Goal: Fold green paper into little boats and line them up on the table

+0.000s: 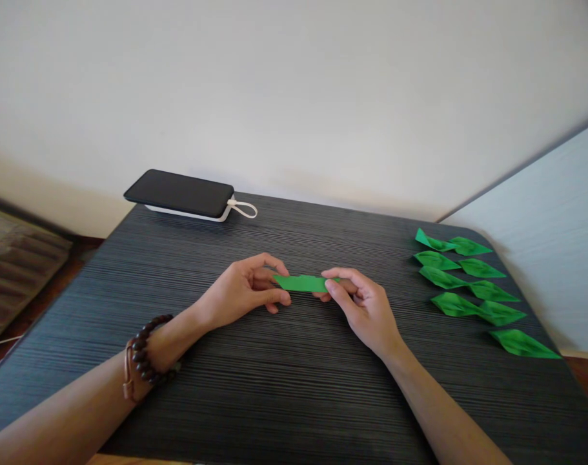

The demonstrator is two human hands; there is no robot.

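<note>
A narrow strip of folded green paper (303,283) spans the gap between my two hands, above the dark table. My right hand (364,307) pinches its right end, thumb on the near face and fingers behind. At the other end, my left hand (248,287) has its fingers curled round the pointed left tip, with the thumb just below it. Part of the strip's right end is hidden by my right thumb and fingers. Beaded and copper-coloured bracelets (148,355) circle my left wrist.
Several folded green paper pieces (492,290) lie in rows along the right side of the dark wood-grain table (274,400). A black phone (182,192) rests on a white block with a short white cable (245,208) at the back left. A pale wall (294,97) stands behind.
</note>
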